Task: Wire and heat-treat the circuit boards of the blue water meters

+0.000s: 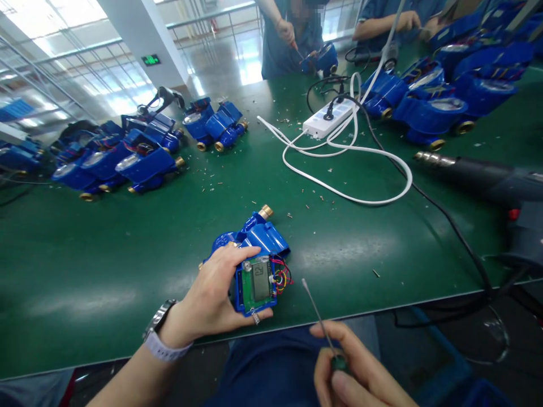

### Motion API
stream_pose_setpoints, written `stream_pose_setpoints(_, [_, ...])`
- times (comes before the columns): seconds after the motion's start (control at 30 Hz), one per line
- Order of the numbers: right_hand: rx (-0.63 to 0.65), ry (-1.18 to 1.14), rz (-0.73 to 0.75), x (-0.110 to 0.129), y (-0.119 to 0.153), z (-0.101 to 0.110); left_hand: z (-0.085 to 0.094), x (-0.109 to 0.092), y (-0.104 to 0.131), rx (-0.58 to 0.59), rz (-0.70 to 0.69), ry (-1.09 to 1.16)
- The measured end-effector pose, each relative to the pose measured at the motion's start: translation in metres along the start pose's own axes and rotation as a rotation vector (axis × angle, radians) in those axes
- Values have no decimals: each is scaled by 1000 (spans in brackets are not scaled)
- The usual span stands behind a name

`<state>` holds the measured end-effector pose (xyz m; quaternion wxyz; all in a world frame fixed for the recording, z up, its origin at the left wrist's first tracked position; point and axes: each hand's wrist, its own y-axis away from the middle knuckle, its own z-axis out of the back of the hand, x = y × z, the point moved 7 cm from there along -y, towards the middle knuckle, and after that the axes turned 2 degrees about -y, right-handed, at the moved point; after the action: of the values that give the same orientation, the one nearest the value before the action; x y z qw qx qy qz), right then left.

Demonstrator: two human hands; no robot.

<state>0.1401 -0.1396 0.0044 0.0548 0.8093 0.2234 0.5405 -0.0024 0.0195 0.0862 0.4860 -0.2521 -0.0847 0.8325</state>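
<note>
My left hand [212, 288] is wrapped round the near part of a blue water meter [267, 240] at the table's front edge. Its casing is open and shows a green circuit board [249, 294] with a grey LCD [261, 280]. Red, yellow and black wires [280, 277] stick out on the board's right side. A brass threaded end [266, 212] points away from me. In my right hand [356, 362] is a thin screwdriver [319, 316], held by its green handle. Its tip points up, to the right of the wires and apart from them.
Blue meters stand in groups at the left [148, 164] and right [436, 113]. A white power strip [328, 118] with looping cable lies mid-table. A heat gun [470, 175] lies at the right, its black cord nearby. Small screws are scattered about. Two people [292, 39] work across the table.
</note>
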Motion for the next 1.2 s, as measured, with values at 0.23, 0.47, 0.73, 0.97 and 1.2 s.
stream_pose_setpoints(0.23, [-228, 1085, 544, 90, -11, 13, 0, 0, 5, 14, 47, -4])
stream_pose_setpoints(0.47, [-243, 1519, 706, 124, -25, 4, 3, -2, -5, 33, 9, -17])
stream_pose_setpoints(0.73, [-155, 1629, 682, 137, -28, 5, 5, -3, -11, 44, -12, 12])
stream_pose_setpoints(0.97, [-94, 1450, 590, 142, -36, 15, 6, -4, -11, 40, -21, 29])
stream_pose_setpoints(1.2, [9, 1310, 489, 149, -54, 23, 0, 0, -12, 53, -17, 81])
